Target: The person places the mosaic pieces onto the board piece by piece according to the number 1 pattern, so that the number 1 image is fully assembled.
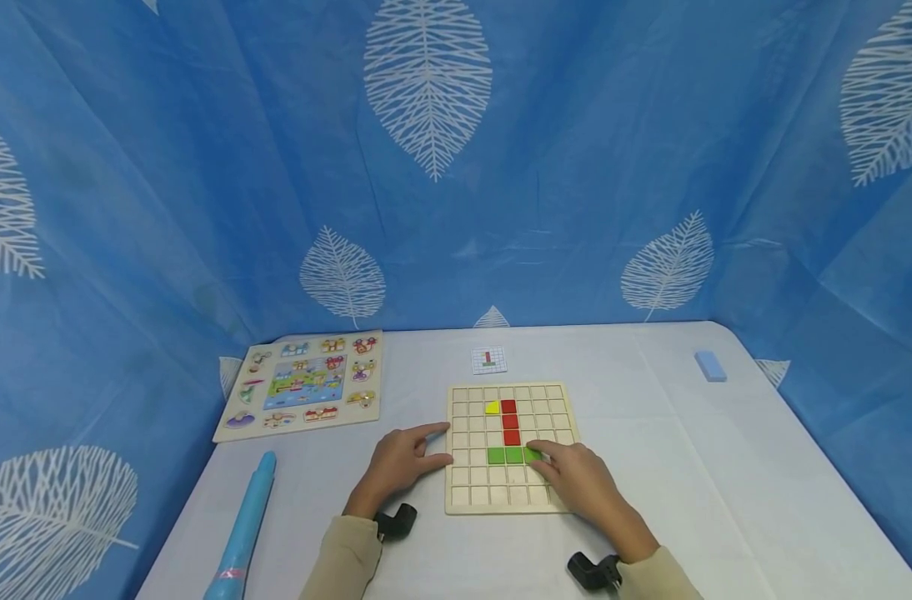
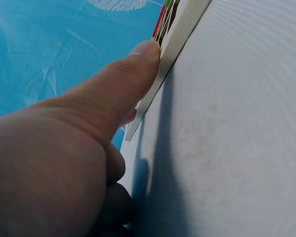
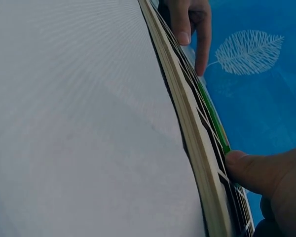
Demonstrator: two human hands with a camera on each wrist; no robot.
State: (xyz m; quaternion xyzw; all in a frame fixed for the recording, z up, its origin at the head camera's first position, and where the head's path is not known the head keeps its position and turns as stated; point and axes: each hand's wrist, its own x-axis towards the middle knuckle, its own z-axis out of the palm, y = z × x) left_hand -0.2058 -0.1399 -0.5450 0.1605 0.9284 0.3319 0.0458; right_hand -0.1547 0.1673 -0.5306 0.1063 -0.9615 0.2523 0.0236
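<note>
A wooden grid board (image 1: 468, 497) lies flat in front of me. On it a column of red square tiles (image 1: 510, 421) stands above a row of green square tiles (image 1: 496, 456), and a yellow tile (image 1: 492, 407) sits beside the top red one. My right hand (image 1: 582, 481) pinches the rightmost green tile (image 1: 532, 455) between thumb and index finger at the end of that row. Thumb and index finger of my left hand (image 1: 399, 460) extend to the board's left edge; in the left wrist view the thumb (image 2: 133, 69) rests against the board's side (image 2: 175, 47).
Behind the board lies a small pattern card (image 1: 489, 360) with a red and green figure. A picture puzzle board (image 1: 298, 423) is at the back left, a light blue tapered stick (image 1: 243, 529) at the front left, and a blue block (image 1: 709, 366) at the far right.
</note>
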